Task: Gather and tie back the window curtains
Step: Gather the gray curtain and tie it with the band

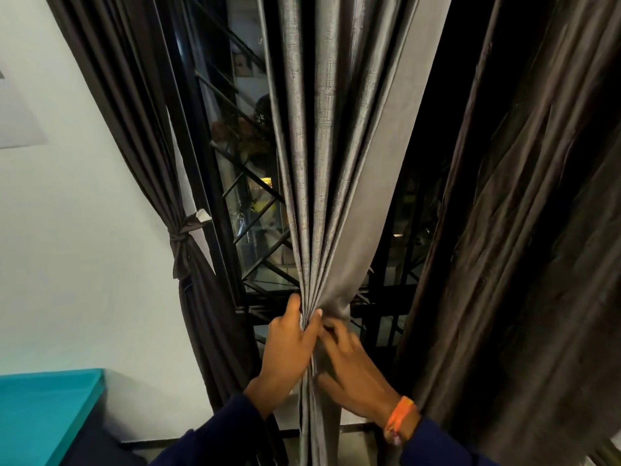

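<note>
The person stands at a dark window with a black metal grille [250,183], working on the middle panel, a grey woven curtain with a slight sheen [331,156] that hangs in long vertical pleats and narrows to a bunch at hand height. The left hand [290,344] has thumb and fingers curled around that bunch from the left, pinching the pleats together; the right hand [353,368], with an orange wristband [400,418] at the wrist, lies against the fabric just below with fingers bent, but blur hides whether it truly grips. The cloth looks soft and fairly heavy, limp rather than stiff, and its smooth face will probably let folds slip out of a loose hold, so the narrowed waist where the pleats are already stacked seems the best place to clamp. To the left, a dark brown curtain [141,136] is already cinched by a knotted tie [179,238]; another dark brown curtain panel [524,230] hangs loose on the right.
</note>
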